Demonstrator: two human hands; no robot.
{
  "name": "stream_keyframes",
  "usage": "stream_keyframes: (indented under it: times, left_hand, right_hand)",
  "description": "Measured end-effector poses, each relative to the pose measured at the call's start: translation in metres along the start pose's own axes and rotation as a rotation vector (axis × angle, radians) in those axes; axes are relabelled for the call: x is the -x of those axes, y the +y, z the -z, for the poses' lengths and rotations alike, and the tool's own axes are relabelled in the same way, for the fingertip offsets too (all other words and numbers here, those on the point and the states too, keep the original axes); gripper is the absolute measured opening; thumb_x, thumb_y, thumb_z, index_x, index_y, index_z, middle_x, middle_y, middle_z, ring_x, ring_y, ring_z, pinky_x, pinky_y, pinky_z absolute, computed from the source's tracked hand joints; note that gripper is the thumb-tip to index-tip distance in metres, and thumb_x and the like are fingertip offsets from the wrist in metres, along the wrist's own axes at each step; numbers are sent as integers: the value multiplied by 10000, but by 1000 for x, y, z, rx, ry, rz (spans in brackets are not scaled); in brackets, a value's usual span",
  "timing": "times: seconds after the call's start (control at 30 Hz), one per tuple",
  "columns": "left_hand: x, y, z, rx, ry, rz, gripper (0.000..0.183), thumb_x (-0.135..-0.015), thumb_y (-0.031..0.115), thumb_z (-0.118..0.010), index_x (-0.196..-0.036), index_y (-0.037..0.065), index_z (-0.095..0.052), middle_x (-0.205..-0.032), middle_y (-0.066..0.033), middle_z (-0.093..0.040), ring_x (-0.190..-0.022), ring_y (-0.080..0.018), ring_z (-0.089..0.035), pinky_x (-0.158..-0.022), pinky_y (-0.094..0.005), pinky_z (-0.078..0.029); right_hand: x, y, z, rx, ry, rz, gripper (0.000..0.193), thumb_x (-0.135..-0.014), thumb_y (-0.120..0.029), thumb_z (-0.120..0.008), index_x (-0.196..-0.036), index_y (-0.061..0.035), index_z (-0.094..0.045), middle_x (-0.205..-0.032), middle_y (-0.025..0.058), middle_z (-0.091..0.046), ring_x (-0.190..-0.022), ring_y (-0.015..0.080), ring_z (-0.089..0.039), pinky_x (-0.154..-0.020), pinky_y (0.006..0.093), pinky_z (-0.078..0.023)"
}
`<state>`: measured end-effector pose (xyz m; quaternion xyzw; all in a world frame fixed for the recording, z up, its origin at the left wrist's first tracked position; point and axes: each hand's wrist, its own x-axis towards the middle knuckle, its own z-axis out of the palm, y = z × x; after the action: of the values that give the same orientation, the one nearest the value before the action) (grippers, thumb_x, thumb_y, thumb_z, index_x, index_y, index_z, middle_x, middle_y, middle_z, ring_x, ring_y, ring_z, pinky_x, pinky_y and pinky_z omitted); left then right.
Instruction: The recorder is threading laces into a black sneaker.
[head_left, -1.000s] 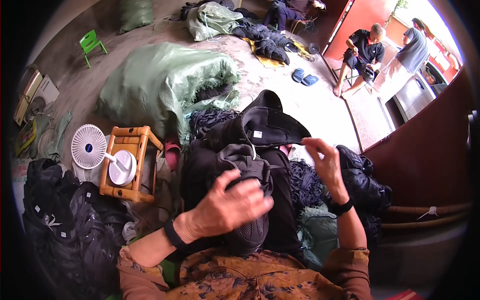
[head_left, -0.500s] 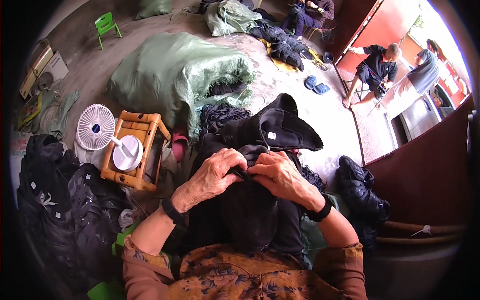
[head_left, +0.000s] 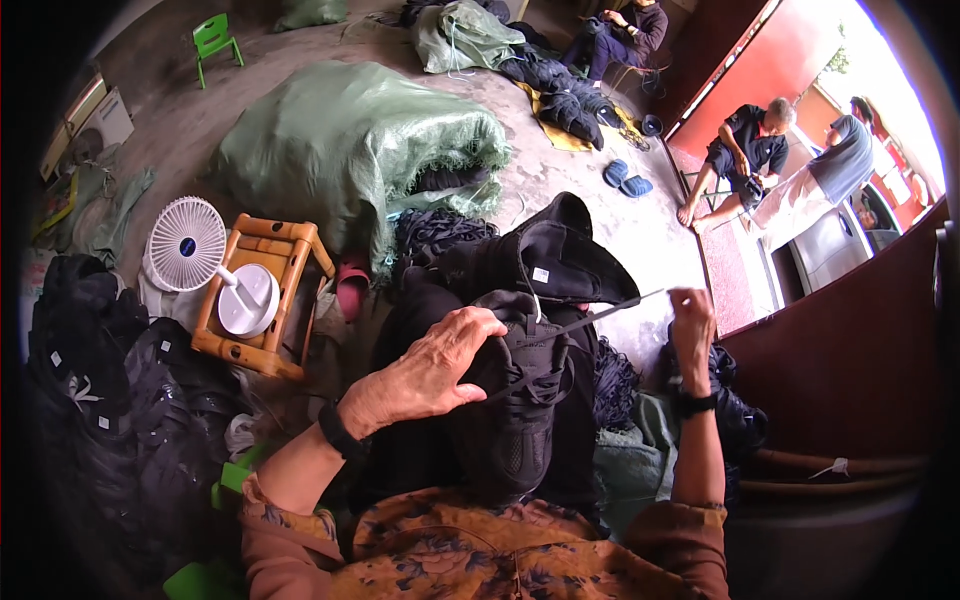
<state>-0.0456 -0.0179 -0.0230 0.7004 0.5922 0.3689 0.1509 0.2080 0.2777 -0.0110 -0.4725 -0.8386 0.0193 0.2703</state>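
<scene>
A black lace-up boot [head_left: 525, 440] lies across my lap, toe toward me. Its opened shaft spreads away from me, with a small white label inside. My left hand [head_left: 425, 365] grips the side of the lacing, fingertips at the tongue and thumb lower down. To the right, my right hand [head_left: 692, 325] is raised with its fingers closed on the dark shoelace [head_left: 605, 312]. The lace runs taut from the boot's upper eyelets to that hand, its pale end showing by the fingers. More lace crosses loosely over the boot's front.
Black footwear [head_left: 95, 400] is heaped on the left. Beside it, a white fan [head_left: 245, 300] stands on a bamboo stool [head_left: 265, 360]. A large green sack [head_left: 350, 150] lies ahead, near bundled dark laces [head_left: 440, 230]. Other people sit and stand near the doorway [head_left: 750, 260].
Both hands were together at the boot's lacing. My right hand has moved out to the right, drawing the shoelace with it, while my left hand stays at the boot.
</scene>
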Motion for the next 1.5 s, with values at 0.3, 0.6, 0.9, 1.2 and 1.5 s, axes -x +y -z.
stream_keyframes:
  times: [0.3, 0.6, 0.9, 1.2, 1.5]
  left_hand:
    - [-27, -41, 0, 449, 201, 336, 434, -952, 211, -598, -1331, 30, -491, -1310, -114, -559, -1231, -193, -515, -1028, -343, -402]
    - [-41, -64, -33, 922, 166, 537, 949, -880, 673, -503, -1457, -50, -289, -1441, -176, -420, -1372, -228, -346, -1137, -349, -264]
    - [-32, -60, -29, 994, 196, 503, 915, -885, 689, -470, -1425, -43, -373, -1455, -149, -396, -1378, -208, -321, -1148, -344, -224]
    - [-18, -47, -49, 909, 230, 556, 1044, -863, 696, -512, -1515, -15, -114, -1502, -153, -311, -1415, -217, -239, -1158, -340, -184]
    - [-29, -50, -46, 1164, 162, 638, 531, -962, 314, -594, -1390, 45, -432, -1318, -82, -532, -1215, -132, -481, -1028, -306, -405]
  right_hand:
    - [172, -104, 36, -471, -578, 887, 699, -692, -374, -798, -1303, -136, -556, -1419, 158, -452, -1330, 395, -397, -1031, 568, -348]
    - [189, -113, 25, -374, -390, 991, 599, -719, -417, -778, -1237, -177, -595, -1316, 87, -535, -1334, 366, -410, -1020, 643, -324]
    - [141, -120, 50, -551, -533, 854, 558, -672, -409, -819, -1170, -214, -658, -1149, -4, -638, -1227, 273, -543, -1040, 518, -364]
    - [70, -129, 30, -708, 41, 588, 307, -704, 28, -738, -999, -12, -661, -963, 154, -699, -880, 288, -703, -770, 336, -549]
    - [26, -184, 21, -720, -61, 542, 245, -730, -19, -766, -951, -40, -664, -886, 122, -693, -781, 267, -691, -679, 304, -533]
